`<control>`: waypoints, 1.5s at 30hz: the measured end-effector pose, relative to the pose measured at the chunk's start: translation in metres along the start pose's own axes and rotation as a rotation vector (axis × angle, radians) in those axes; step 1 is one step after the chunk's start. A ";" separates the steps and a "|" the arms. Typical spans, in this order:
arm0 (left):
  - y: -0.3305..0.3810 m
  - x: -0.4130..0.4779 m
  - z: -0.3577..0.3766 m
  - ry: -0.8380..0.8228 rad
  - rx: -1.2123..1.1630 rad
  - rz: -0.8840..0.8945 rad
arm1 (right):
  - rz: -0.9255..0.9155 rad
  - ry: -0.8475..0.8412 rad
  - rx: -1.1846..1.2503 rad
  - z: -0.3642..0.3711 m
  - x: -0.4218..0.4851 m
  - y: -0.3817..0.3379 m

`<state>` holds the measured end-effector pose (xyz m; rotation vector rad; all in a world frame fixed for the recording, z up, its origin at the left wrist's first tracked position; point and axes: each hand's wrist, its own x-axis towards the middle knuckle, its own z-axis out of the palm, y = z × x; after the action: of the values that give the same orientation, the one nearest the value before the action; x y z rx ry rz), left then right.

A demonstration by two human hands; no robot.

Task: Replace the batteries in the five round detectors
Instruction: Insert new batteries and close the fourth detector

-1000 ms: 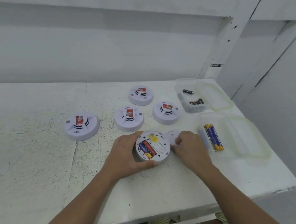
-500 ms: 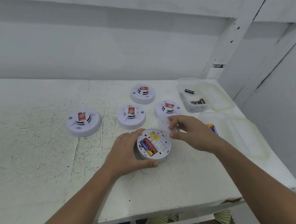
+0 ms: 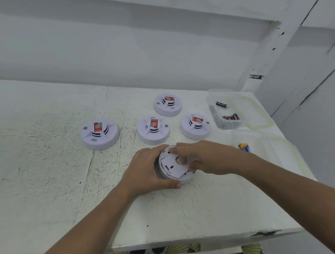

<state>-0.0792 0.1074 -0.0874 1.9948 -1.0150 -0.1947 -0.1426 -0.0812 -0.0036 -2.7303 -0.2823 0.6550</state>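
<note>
A white round detector [image 3: 188,177] lies face down near the table's front, with its white back cover [image 3: 172,165] laid over the battery bay. My left hand [image 3: 147,172] grips the detector's left side, thumb along the near edge. My right hand [image 3: 207,158] holds the cover from the right, fingers across its top. The batteries inside are hidden. Several other white detectors with red labels stand face up behind: one far left [image 3: 100,133], one in the middle [image 3: 153,130], one at the back [image 3: 167,104], one on the right [image 3: 195,126].
A clear box [image 3: 227,109] with dark used batteries sits at the back right. Nearer, a clear tray [image 3: 271,149] holds blue and yellow batteries [image 3: 244,147]. The white table [image 3: 42,186] ends at a front edge below my forearms; a wall rises behind.
My right hand lifted the back cover from the table beside the detector and brought it over the detector. The open battery bay is now covered. My left hand kept its grip.
</note>
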 end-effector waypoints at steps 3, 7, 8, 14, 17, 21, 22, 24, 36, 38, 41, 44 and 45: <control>0.000 0.001 0.000 -0.003 0.006 -0.007 | -0.017 -0.006 -0.019 0.000 0.003 0.002; 0.000 0.002 0.001 0.003 0.023 -0.015 | -0.026 -0.011 -0.018 0.001 0.006 0.004; 0.000 0.002 0.001 0.001 0.027 -0.019 | -0.025 -0.014 -0.014 0.001 0.006 0.005; -0.002 0.001 0.002 -0.010 0.044 -0.048 | -0.038 -0.015 0.000 0.000 0.006 0.004; -0.003 0.000 0.002 -0.019 0.046 -0.065 | -0.094 -0.015 0.025 0.002 0.003 0.002; -0.005 0.001 0.004 -0.030 0.044 -0.091 | -0.138 -0.008 0.068 0.007 -0.002 0.005; -0.005 0.002 0.004 -0.032 0.043 -0.097 | -0.145 0.006 0.078 0.009 -0.002 0.006; -0.006 0.002 0.004 -0.034 0.043 -0.106 | -0.150 0.032 0.068 0.014 -0.001 0.007; -0.002 -0.001 0.003 -0.039 0.060 -0.100 | -0.177 0.129 0.003 0.036 -0.002 0.010; -0.002 -0.002 0.003 -0.039 0.069 -0.096 | -0.173 0.136 0.006 0.038 -0.002 0.009; 0.002 -0.002 0.002 -0.027 0.068 -0.091 | -0.168 0.157 0.009 0.042 -0.002 0.008; 0.003 -0.003 0.002 -0.020 0.076 -0.079 | -0.154 0.202 0.017 0.047 -0.002 0.006; 0.003 -0.003 0.002 -0.019 0.077 -0.079 | -0.148 0.218 0.023 0.049 -0.002 0.004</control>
<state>-0.0838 0.1070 -0.0869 2.1086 -0.9694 -0.2207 -0.1666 -0.0729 -0.0456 -2.6961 -0.4162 0.3155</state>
